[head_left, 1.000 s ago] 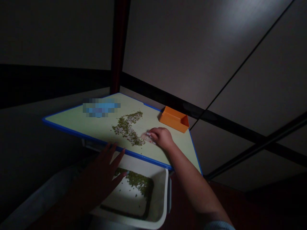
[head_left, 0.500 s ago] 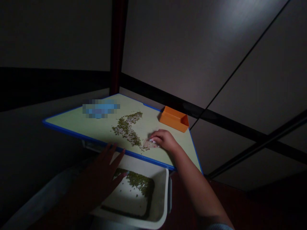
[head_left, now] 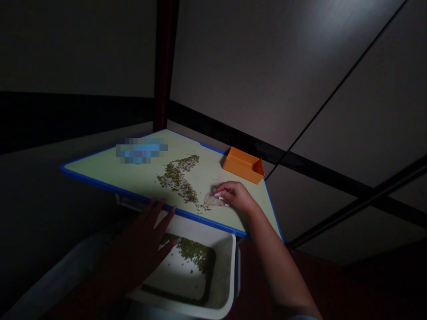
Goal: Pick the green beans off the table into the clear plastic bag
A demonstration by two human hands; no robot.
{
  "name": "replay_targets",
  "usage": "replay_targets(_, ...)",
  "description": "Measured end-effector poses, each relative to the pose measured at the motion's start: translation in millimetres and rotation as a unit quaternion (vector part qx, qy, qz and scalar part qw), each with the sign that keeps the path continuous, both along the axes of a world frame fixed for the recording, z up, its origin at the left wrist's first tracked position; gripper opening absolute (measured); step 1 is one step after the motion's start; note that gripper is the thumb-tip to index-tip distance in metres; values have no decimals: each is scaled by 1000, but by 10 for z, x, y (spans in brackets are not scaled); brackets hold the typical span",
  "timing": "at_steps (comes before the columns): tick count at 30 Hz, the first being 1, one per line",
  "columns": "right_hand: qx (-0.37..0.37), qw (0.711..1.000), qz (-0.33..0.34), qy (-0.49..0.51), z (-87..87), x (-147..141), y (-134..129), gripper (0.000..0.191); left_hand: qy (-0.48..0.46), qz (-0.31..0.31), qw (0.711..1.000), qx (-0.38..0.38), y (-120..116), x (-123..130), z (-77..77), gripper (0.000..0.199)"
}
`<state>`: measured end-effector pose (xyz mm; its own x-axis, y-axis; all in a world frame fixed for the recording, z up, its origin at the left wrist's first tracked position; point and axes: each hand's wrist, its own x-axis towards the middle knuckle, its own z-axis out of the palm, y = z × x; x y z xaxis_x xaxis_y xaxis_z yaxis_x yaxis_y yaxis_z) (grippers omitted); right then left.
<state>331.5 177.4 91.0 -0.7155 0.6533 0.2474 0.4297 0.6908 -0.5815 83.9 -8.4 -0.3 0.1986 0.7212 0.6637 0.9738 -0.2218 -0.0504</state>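
My right hand [head_left: 235,195] is closed, fingers pinched on a small see-through flat piece [head_left: 212,200] with reddish marks, low over the pale board [head_left: 120,180] with a blue rim. What kind of piece it is I cannot make out. Just left of it lies a loose, curved spread of small green grains [head_left: 180,180]. My left hand [head_left: 143,244], dark in shadow, has its fingers spread at the board's near edge, with nothing seen in it. Its thumb reaches over a white bin [head_left: 229,280] below the board, which has more green grains along its inner sides.
An orange open box [head_left: 242,166] stands at the board's far right. A blurred-out blue item [head_left: 142,152] lies at the far left. Dark panelled walls close in behind the board, and a dark red post [head_left: 162,89] rises at its far corner.
My right hand has slid slightly right with the see-through piece, away from the grains. My left hand stays where it was.
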Motion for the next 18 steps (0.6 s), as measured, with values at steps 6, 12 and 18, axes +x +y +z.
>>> replay_targets(6, -79, 996, -33, 11, 82, 146, 26, 20, 0, 7, 1000, -25, -18, 8, 5, 59)
replay_targets(12, -192, 981, -15, 7, 127, 212, 27, 32, -6, 3, 999, -31, -28, 19, 48, 58)
replay_targets(18, -225, 974, -24, 7, 110, 167, 18, 29, 8, -6, 1000, -16, -9, 10, 24, 63)
